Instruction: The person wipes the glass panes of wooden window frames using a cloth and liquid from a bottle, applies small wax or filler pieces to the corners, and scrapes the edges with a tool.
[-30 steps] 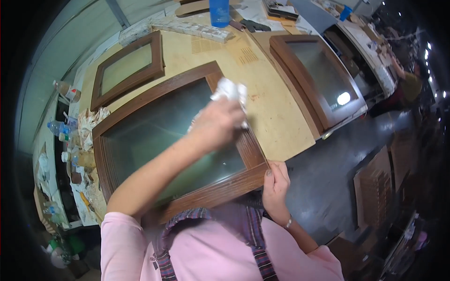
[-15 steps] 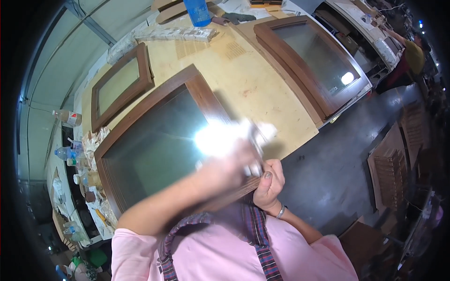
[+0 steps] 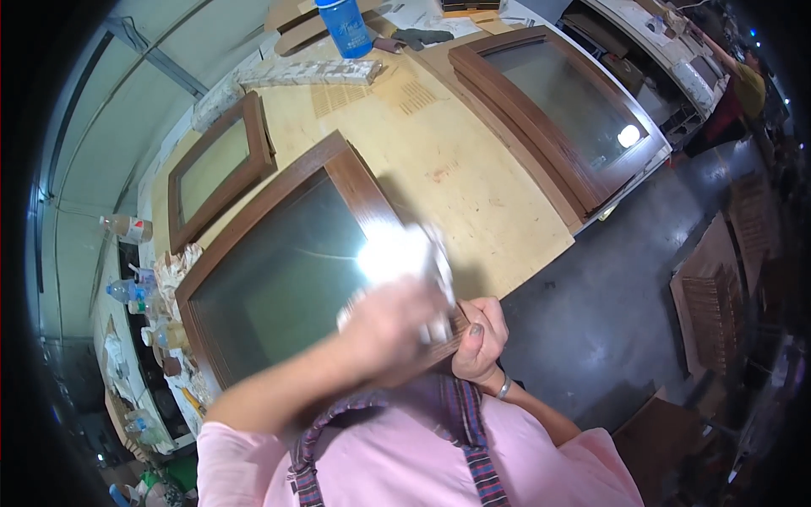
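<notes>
A brown wooden frame with a glass panel [image 3: 279, 270] is tilted up in front of me, its near right corner close to my body. My right hand [image 3: 480, 342] is closed around that corner, thumb on the face of the wood. Slightly smeared by motion, my left hand [image 3: 393, 325] presses a crumpled white cloth [image 3: 435, 253] against the frame's right rail [image 3: 359, 182]. Bright glare washes out part of the cloth and the glass beside it. The fingers are partly lost in the cloth.
On the tan-topped table [image 3: 498, 211] lie a smaller glazed frame [image 3: 258, 127] at left and stacked glazed frames [image 3: 532, 127] at right. A blue tumbler [image 3: 345, 29] stands at the back. Plastic bottles [image 3: 127, 228] line the left side. Cardboard [image 3: 705, 296] is on the right; a person [image 3: 748, 93] stands far right.
My left hand and the cloth have slid a little left and nearer to me along the frame. My right hand keeps its hold on the corner.
</notes>
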A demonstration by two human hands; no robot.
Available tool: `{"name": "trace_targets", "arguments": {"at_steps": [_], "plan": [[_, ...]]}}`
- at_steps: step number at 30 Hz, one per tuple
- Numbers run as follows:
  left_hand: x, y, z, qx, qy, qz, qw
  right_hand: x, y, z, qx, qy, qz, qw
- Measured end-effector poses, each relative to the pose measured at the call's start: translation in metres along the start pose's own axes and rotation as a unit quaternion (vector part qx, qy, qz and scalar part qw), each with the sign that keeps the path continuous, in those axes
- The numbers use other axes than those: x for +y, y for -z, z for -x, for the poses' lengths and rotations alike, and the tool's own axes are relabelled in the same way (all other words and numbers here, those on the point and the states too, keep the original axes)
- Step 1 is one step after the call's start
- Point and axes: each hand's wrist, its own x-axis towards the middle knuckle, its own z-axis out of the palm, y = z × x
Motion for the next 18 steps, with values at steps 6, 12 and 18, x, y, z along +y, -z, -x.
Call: {"name": "trace_targets", "arguments": {"at_steps": [6, 12, 18], "plan": [[-0.066, 0.028, -0.035, 0.006, 0.076, -0.168, 0.983, 0.001, -0.002, 0.0, -0.006, -0.005, -0.007, 1.0], [0.014, 0.008, -0.015, -0.058, 0.018, 0.025, 0.998, 0.006, -0.002, -0.002, 0.0, -0.001, -0.015, 1.0], [-0.179, 0.073, -0.04, 0.116, 0.106, -0.291, 0.944, 0.0, -0.007, -0.001, -0.012, 0.014, -0.036, 0.999]]}}
